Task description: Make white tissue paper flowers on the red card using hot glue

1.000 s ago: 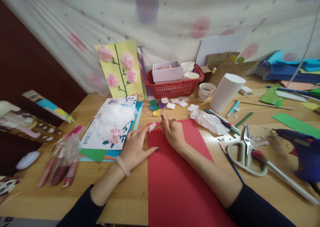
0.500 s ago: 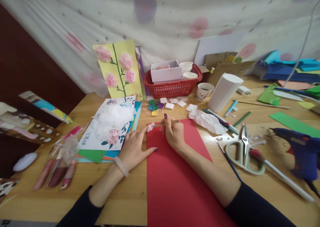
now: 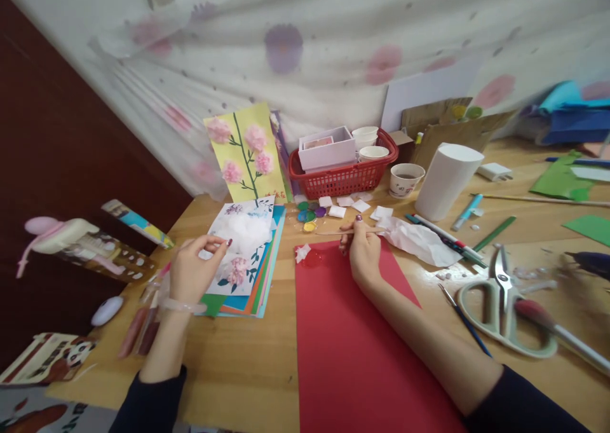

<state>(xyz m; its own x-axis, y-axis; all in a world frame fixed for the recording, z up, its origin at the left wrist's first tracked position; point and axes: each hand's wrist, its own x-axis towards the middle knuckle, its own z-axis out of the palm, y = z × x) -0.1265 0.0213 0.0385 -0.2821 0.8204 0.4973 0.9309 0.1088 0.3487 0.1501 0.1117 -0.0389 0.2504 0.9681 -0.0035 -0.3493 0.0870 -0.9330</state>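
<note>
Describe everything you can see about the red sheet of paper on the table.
The red sheet of paper is a plain, smooth, matte rectangle, probably card or craft paper, lying flat on the wooden table and running from mid-table towards the near edge. The right hand, holding a thin wooden stick, rests on its far edge, with the forearm lying across its right side. At its far left corner sit a small white scrap and a glossy wet-looking patch. The left hand is off it.

Red basket point(image 3: 341, 177) far centre on worktop point(image 3: 238, 369), white cylinder point(image 3: 447, 180) and paper cup point(image 3: 405, 179) to right; scissors point(image 3: 500, 306) near right; yellow flower card point(image 3: 248, 153) leaning far left.
</note>
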